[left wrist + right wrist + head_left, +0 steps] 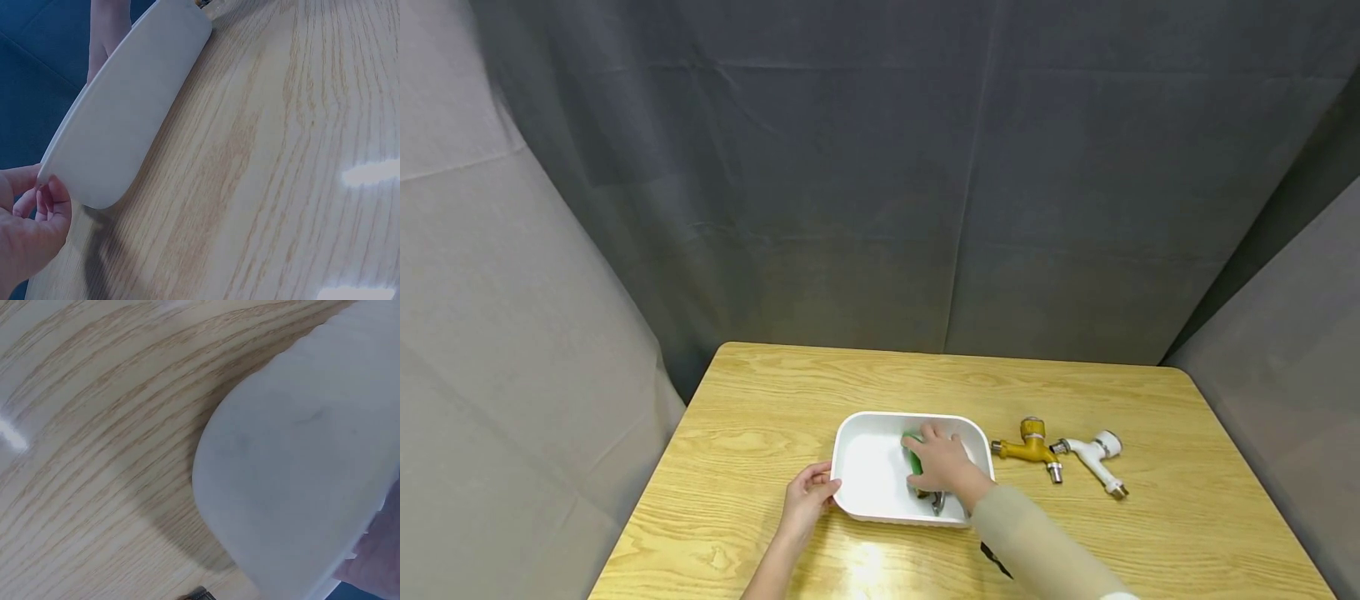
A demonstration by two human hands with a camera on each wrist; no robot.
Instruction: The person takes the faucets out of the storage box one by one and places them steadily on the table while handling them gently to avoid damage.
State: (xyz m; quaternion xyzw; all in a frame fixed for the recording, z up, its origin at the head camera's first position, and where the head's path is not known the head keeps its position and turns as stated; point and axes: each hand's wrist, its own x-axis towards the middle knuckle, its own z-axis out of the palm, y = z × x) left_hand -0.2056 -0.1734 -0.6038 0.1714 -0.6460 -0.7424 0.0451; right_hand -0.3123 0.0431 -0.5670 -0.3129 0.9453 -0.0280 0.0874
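A white plastic basin point(870, 479) stands on the wooden table. At its left end my left hand point(805, 498) pinches the rim between thumb and fingers; the left wrist view shows the same grip on the basin's edge. My right hand point(942, 463) reaches down inside, its fingers round a green tap point(914, 458) with a metal spout point(938, 502) toward the near side. Most of the green tap is hidden under that hand. In the right wrist view the basin's outer wall point(281, 462) covers all but a little of the right hand point(375, 556).
Right of the basin lie a yellow tap point(1032, 450) and a white tap point(1094, 460), their ends close together. A dark strap point(996, 560) shows beside the right sleeve point(1037, 537). Grey cloth point(850, 208) hangs behind the table point(760, 392) and at both sides.
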